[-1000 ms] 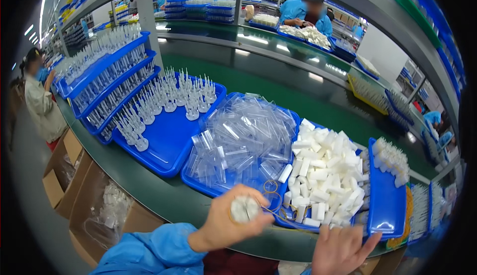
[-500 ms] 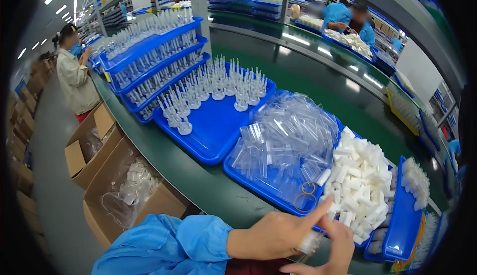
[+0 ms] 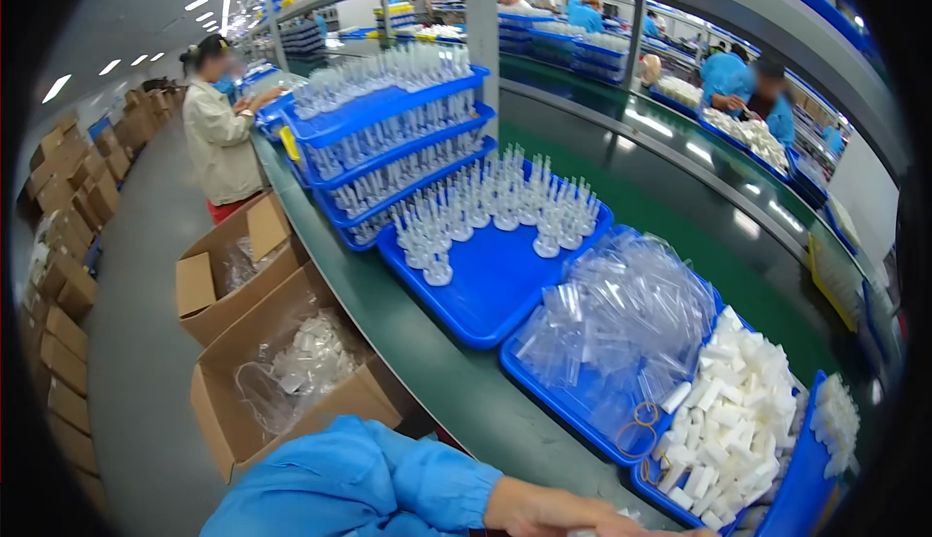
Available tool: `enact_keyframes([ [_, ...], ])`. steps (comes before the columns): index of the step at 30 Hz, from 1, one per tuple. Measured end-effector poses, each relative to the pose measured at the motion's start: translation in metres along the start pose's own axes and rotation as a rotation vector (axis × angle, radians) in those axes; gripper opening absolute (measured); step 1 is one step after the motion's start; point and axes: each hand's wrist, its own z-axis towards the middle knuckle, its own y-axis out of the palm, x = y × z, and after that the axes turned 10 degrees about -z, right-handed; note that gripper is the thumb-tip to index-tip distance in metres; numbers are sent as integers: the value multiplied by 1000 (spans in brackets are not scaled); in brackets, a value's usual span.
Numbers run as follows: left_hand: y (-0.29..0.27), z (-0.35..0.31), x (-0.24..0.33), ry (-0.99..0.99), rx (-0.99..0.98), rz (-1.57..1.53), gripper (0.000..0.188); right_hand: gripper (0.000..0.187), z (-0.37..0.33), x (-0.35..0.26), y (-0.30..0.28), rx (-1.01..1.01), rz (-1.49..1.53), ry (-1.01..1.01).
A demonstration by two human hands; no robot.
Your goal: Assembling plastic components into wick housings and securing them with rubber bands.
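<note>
My left hand [image 3: 558, 513] reaches in from the lower edge in a blue sleeve [image 3: 369, 484]. Its fingers are mostly cut off by the picture's rim, so their closure and anything in them are hidden. Just beyond that hand is the near corner of a blue tray holding a heap of white blocks [image 3: 733, 411]. Left of the heap, clear plastic sleeves [image 3: 621, 314] fill another blue tray [image 3: 558, 406], with rubber bands [image 3: 638, 428] at its near corner. No part of my right hand can be made out.
A blue tray [image 3: 476, 309] carries clear upright stemmed parts [image 3: 485, 197]; similar trays [image 3: 388, 139] are stacked behind it. Open cardboard boxes [image 3: 218, 411] stand left of the green bench [image 3: 388, 314]. A person in a light jacket [image 3: 218, 139] works farther along. A tilted blue tray [image 3: 811, 459] is at right.
The view has swung left, so the trays sit farther right and the hands lower in the picture. Both hands showed close together around a small clear piece; now only part of the left remains visible.
</note>
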Motion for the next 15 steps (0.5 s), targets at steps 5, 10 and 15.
enact_keyframes([
  [5,-16,12,9,483,343,349,74,101,-52,-11,58,469,976,827],
  [10,31,-17,27,1127,557,1666,83,107,-38,-14,73,391,1195,1023],
  [15,11,-7,23,1104,491,1986,80,79,-50,-1,65,94,178,545],
])
